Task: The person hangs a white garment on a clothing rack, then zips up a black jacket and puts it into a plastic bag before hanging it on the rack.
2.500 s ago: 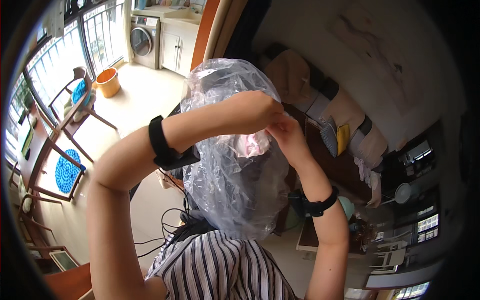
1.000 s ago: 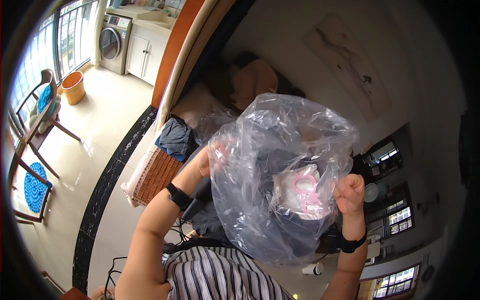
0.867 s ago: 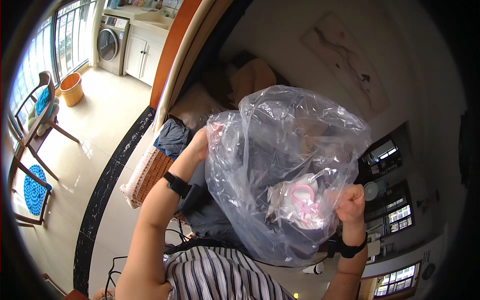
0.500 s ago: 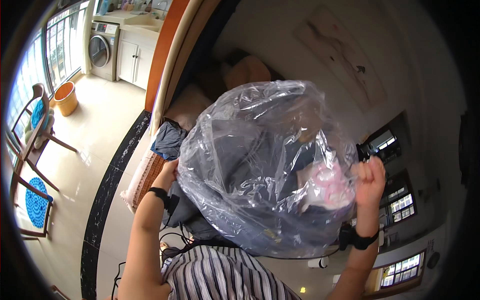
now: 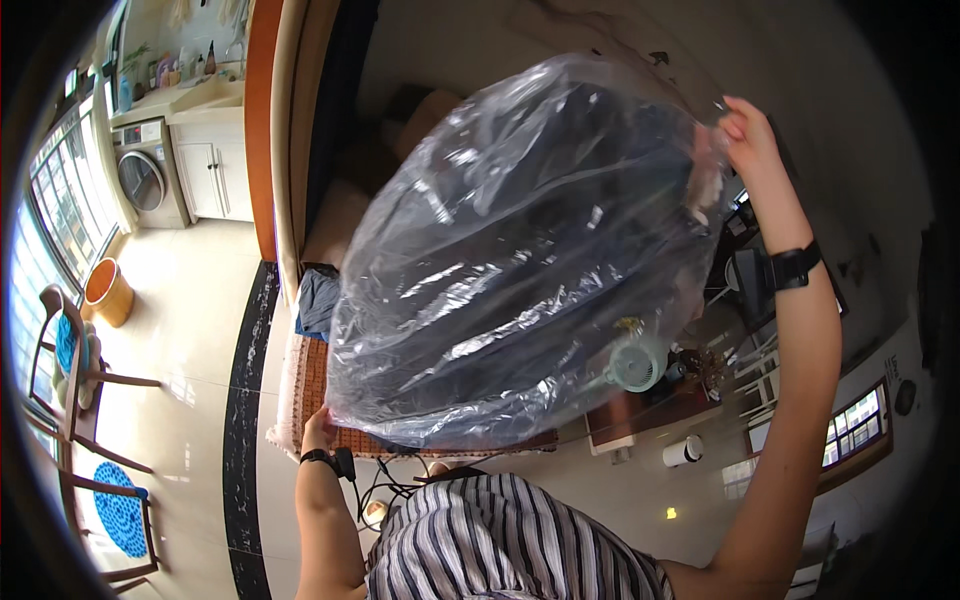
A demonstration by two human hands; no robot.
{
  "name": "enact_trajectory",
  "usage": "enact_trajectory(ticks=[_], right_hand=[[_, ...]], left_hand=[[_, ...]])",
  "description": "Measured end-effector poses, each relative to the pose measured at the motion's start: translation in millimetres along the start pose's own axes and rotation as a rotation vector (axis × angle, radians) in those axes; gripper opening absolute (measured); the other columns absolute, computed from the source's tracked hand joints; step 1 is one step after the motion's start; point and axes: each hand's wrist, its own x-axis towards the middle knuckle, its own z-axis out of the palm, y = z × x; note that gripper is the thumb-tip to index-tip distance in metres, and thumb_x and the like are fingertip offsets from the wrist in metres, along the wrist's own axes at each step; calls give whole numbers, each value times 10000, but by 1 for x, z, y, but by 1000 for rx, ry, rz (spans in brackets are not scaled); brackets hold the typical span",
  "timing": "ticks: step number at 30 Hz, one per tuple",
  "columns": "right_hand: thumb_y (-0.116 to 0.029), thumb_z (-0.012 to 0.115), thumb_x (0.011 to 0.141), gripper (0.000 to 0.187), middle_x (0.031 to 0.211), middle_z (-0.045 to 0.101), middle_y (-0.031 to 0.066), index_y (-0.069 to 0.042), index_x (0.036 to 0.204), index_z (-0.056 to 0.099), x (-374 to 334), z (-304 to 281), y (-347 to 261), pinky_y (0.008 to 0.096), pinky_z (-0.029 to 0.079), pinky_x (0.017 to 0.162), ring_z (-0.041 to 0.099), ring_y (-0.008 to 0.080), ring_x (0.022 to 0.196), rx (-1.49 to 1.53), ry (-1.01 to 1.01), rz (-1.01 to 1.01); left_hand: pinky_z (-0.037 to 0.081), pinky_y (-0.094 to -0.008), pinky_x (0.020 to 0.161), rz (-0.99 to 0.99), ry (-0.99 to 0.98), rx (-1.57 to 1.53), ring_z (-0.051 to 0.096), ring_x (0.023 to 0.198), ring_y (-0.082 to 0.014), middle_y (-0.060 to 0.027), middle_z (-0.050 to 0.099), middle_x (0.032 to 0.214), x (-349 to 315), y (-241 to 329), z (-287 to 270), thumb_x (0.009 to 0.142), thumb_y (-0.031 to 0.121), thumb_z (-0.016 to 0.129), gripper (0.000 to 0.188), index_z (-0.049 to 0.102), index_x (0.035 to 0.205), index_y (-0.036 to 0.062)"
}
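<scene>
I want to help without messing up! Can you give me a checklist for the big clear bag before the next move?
1. Left hand gripping the bag: ok, at its lower-left edge.
2. Right hand gripping it: ok, near its upper-right edge.
3. Bag spread out: ok, it stretches between both hands.
4. Cords tidy: not ok, they loop between the left forearm and the shirt.
5. No holes: cannot tell, shine and creases hide it.
</scene>
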Motion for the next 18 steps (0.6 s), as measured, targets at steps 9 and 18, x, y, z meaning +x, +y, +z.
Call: enact_trajectory(ticks=[9,18], right_hand=[[-8,530,677,148,497,348,47,-52,618,402,37,113,30,302,246,310,290,114,342,47,-213,8],[31,446,650,127,478,343,18,-61,580,394,49,167,15,243,183,298,274,112,327,-105,233,-120]], left_hand=[[438,-316,770,-3,-481,-51,553,847,-177,-14,603,874,-57,-31,57,840,285,599,199,577,960,127],[426,-364,887,321,-437,-251,521,1023,-253,-114,560,1067,-48,-7,68,896,250,497,359,459,1170,20]])
